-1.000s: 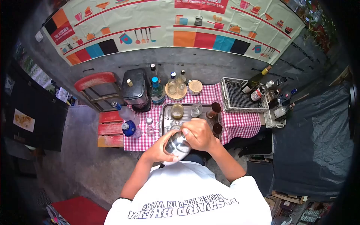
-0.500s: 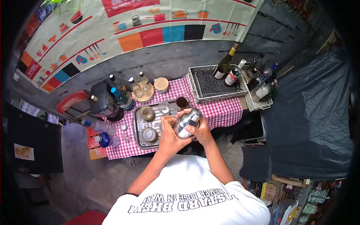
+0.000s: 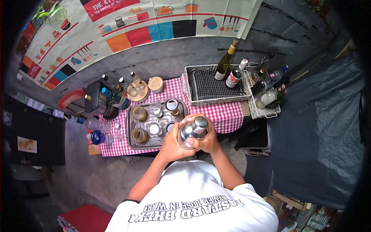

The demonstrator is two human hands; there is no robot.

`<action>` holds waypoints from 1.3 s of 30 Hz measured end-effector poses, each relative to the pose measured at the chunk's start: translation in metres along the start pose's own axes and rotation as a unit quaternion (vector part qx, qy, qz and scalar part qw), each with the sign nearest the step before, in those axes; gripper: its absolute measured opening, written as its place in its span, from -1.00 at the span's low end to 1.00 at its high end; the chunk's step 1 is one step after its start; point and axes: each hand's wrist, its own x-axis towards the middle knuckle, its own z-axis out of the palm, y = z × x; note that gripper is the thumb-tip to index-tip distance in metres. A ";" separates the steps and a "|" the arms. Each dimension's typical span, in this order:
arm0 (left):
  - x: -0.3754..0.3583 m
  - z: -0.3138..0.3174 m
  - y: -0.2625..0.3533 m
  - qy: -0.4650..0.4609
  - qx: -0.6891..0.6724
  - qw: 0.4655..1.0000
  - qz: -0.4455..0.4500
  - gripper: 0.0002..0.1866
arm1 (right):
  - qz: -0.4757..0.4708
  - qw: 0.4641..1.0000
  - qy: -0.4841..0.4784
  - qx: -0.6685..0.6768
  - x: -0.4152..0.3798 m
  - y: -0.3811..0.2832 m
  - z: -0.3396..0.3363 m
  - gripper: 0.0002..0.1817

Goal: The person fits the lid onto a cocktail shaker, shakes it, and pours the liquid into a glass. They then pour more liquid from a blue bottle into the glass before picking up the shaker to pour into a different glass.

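A silver metal cocktail shaker (image 3: 193, 132) is held between both hands in front of the chest, its cap toward the camera. My left hand (image 3: 172, 142) wraps round its left side with bent fingers. On the other side, my right hand (image 3: 209, 138) grips it, the thumb lying across the front. Just beyond and to the left, a metal tray (image 3: 130, 127) bears several glasses, among them one with dark liquid (image 3: 171, 104) and one with yellowish-brown contents (image 3: 138, 113).
Bottles stand at the left, including a blue one (image 3: 98, 137). A round wooden board (image 3: 141, 95) holds small bottles beside a lidded jar (image 3: 155, 84). The wire basket (image 3: 216, 103) at the back right holds two bottles; a smaller basket (image 3: 266, 113) holds more.
The shaker has turned from a tilt to the right to more upright, still in both hands. The camera view has shifted, so the table sits a little further left.
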 end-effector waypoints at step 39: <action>-0.066 -0.008 -0.069 0.046 -0.289 0.950 -0.106 -0.03 | 0.208 0.919 -0.008 -0.334 0.016 0.179 -0.176 -0.54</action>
